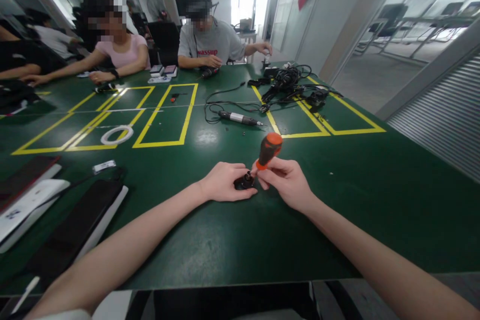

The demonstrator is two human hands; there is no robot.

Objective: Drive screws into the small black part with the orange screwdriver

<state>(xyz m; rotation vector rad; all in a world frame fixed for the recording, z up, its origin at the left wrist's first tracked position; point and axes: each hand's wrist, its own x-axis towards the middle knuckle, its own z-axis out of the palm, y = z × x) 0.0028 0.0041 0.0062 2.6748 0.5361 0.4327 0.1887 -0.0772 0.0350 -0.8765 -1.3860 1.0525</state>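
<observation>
My left hand (225,181) is closed around a small black part (244,182) on the green table, thumb on the near side and fingers on the far side. A short dark post sticks up from that part. In my right hand (287,182) is a screwdriver (270,150) with an orange and black handle. My fingers pinch it low on the handle, whose orange end points up and leans slightly right. The screwdriver's tip is hidden by my fingers, so I cannot tell whether it touches the black part.
Beyond my hands lies a corded rotary tool (240,118), with tangled black cables (287,82) behind it. Left are a white ring (116,134) and power banks or similar slabs (78,225). Yellow tape (161,144) marks the table (360,200). Two people (210,40) sit opposite.
</observation>
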